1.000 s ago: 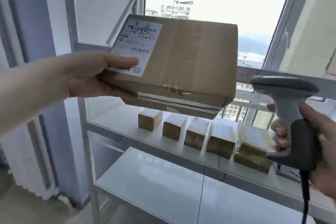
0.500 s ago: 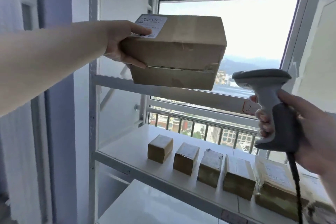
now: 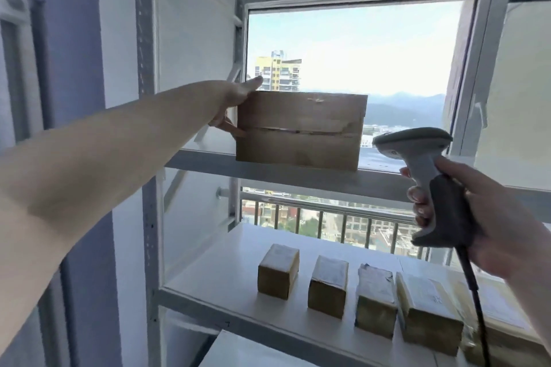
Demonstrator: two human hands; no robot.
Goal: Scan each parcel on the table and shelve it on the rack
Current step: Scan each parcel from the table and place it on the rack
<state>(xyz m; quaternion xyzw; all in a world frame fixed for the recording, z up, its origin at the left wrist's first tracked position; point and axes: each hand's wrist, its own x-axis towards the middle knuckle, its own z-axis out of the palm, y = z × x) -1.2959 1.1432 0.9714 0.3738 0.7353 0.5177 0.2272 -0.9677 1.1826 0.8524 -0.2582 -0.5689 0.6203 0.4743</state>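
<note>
A brown cardboard parcel [image 3: 301, 131] stands with its lower edge at the front of the rack's upper shelf [image 3: 202, 162], its taped underside facing me. My left hand [image 3: 235, 101] grips the parcel's left end, thumb over the top and fingers curled under the side. My right hand [image 3: 489, 217] holds a grey barcode scanner [image 3: 429, 182] by its dark handle at the right, below and right of the parcel, its cable hanging down.
Several small brown parcels [image 3: 328, 289] stand in a row on the white middle shelf [image 3: 220, 274]. The grey rack post [image 3: 146, 128] rises at the left. A window and balcony railing lie behind the rack. A lower shelf shows at the bottom.
My left hand has carried the parcel up and forward onto the upper shelf's edge, its label now turned out of sight. The scanner hand stayed at the right.
</note>
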